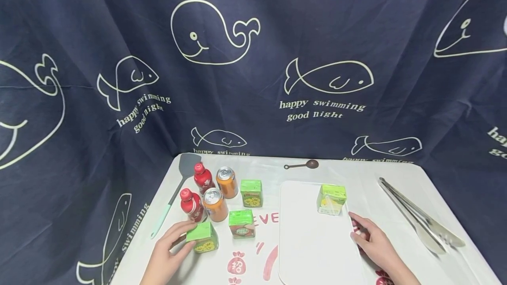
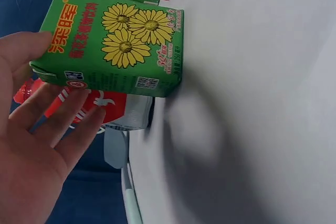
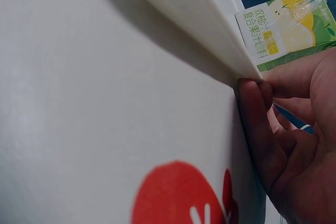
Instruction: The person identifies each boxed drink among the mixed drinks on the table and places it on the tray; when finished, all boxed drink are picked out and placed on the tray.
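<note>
My left hand point(image 1: 168, 250) grips the near end of a green drink carton point(image 2: 113, 45) with yellow flowers, its thumb and fingers about the carton's top. Behind it stand two red bottles point(image 1: 203, 177), two orange cans point(image 1: 215, 205) and two more green cartons point(image 1: 241, 224). At the right edge of a white tray point(image 1: 313, 236), my right hand point(image 1: 372, 241) pinches the rim between thumb and fingers, as the right wrist view shows. A yellow-green juice carton point(image 1: 332, 199) stands on the tray's far right part.
A grey spatula point(image 1: 186, 166) with a mint handle lies along the left side of the table. Near the back edge is a brown spoon point(image 1: 306, 165). Metal tongs point(image 1: 420, 219) lie to the right. A dark blue printed curtain point(image 1: 269, 78) hangs behind.
</note>
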`<act>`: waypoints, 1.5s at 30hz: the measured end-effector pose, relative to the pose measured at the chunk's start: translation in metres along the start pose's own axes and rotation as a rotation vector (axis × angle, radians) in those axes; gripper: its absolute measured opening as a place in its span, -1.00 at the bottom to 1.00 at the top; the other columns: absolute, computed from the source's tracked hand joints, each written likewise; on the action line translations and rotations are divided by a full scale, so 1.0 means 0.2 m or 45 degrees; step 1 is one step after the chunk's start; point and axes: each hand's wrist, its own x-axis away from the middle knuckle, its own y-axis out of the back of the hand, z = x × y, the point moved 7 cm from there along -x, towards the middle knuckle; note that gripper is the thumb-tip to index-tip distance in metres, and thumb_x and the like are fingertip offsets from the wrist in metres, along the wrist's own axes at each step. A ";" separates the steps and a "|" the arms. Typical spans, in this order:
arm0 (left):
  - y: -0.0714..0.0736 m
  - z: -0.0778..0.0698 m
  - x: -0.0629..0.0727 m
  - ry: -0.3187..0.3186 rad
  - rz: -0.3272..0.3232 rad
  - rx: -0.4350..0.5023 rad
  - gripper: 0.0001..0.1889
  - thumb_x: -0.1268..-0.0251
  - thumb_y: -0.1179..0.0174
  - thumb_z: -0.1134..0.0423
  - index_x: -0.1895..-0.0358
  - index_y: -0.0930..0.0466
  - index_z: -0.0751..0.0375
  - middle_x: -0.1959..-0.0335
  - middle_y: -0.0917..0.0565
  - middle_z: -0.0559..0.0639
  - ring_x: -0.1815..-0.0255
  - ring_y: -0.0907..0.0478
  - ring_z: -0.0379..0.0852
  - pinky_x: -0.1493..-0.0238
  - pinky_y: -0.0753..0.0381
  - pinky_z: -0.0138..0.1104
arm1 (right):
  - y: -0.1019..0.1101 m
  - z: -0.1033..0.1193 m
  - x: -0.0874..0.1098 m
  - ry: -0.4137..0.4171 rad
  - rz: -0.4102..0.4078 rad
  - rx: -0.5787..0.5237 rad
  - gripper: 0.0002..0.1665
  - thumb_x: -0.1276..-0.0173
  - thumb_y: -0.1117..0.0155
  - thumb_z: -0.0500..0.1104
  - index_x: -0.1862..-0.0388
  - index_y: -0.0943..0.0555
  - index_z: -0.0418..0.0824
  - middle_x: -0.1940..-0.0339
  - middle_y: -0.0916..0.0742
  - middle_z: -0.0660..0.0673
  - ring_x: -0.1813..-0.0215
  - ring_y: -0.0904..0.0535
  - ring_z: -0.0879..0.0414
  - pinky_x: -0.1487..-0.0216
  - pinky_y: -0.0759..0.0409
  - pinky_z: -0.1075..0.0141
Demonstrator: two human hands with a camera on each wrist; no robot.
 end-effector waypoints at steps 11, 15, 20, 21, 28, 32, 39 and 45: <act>-0.02 0.07 0.02 0.168 -0.004 0.148 -0.55 -0.25 -0.49 0.34 -0.20 -0.69 0.01 -0.22 -0.67 -0.08 -0.25 -0.56 -0.28 0.01 -0.79 -0.24 | 0.00 0.01 0.00 0.007 0.005 -0.004 -0.23 -0.45 -0.37 -0.22 -0.56 -0.34 -0.37 -0.26 -0.61 -0.31 0.03 -0.45 0.01 0.23 -0.47 0.36; -0.02 0.06 0.01 0.181 -0.006 0.182 -0.56 -0.25 -0.48 0.34 -0.20 -0.70 0.01 -0.21 -0.67 -0.06 -0.25 -0.57 -0.24 0.00 -0.79 -0.24 | 0.00 0.01 0.00 0.004 0.005 -0.013 -0.23 -0.45 -0.36 -0.23 -0.56 -0.34 -0.38 -0.26 -0.61 -0.32 0.08 -0.45 0.04 0.27 -0.45 0.36; -0.02 0.05 0.01 0.159 -0.011 0.214 -0.56 -0.25 -0.47 0.39 -0.19 -0.70 0.05 -0.20 -0.68 -0.02 -0.25 -0.58 -0.20 0.00 -0.79 -0.21 | 0.00 0.01 0.00 -0.005 0.012 -0.004 -0.22 -0.45 -0.36 -0.21 -0.57 -0.33 -0.37 -0.30 -0.59 -0.34 0.03 -0.45 0.01 0.24 -0.45 0.35; -0.02 0.05 0.01 0.160 -0.013 0.217 -0.56 -0.25 -0.47 0.40 -0.19 -0.70 0.05 -0.20 -0.68 -0.02 -0.25 -0.58 -0.20 0.00 -0.80 -0.21 | 0.00 0.01 0.00 -0.006 0.012 -0.002 -0.22 -0.45 -0.36 -0.21 -0.57 -0.33 -0.36 -0.30 -0.59 -0.34 0.02 -0.45 0.00 0.23 -0.45 0.35; -0.03 0.05 0.01 0.203 -0.019 0.262 -0.57 -0.25 -0.47 0.38 -0.19 -0.70 0.06 -0.20 -0.67 -0.03 -0.25 -0.56 -0.27 -0.01 -0.80 -0.19 | 0.00 0.00 0.00 -0.008 0.012 -0.001 -0.22 -0.45 -0.36 -0.22 -0.57 -0.33 -0.36 -0.28 -0.59 -0.33 0.03 -0.45 0.01 0.23 -0.45 0.35; -0.03 0.05 0.01 0.216 -0.017 0.274 -0.57 -0.24 -0.48 0.37 -0.19 -0.70 0.11 -0.21 -0.68 0.00 -0.25 -0.56 -0.28 0.00 -0.80 -0.19 | -0.01 0.00 -0.01 -0.028 0.026 -0.009 -0.21 -0.46 -0.35 -0.20 -0.59 -0.31 -0.35 -0.27 -0.59 -0.29 0.08 -0.44 0.05 0.27 -0.44 0.34; -0.03 0.01 0.00 0.105 0.003 0.289 -0.57 -0.25 -0.46 0.41 -0.19 -0.70 0.14 -0.21 -0.66 0.14 -0.26 -0.56 -0.26 0.05 -0.81 -0.17 | 0.00 0.00 0.00 -0.006 -0.002 -0.010 -0.22 -0.44 -0.36 -0.23 -0.56 -0.34 -0.37 -0.23 -0.61 -0.30 0.08 -0.44 0.03 0.28 -0.43 0.36; -0.05 -0.02 -0.01 0.054 0.011 0.276 -0.57 -0.24 -0.47 0.41 -0.18 -0.71 0.09 -0.19 -0.67 0.14 -0.27 -0.55 -0.25 0.06 -0.82 -0.13 | 0.00 0.00 0.00 0.027 -0.018 0.004 -0.24 -0.44 -0.37 -0.22 -0.55 -0.36 -0.38 -0.23 -0.62 -0.30 0.06 -0.45 0.02 0.27 -0.43 0.37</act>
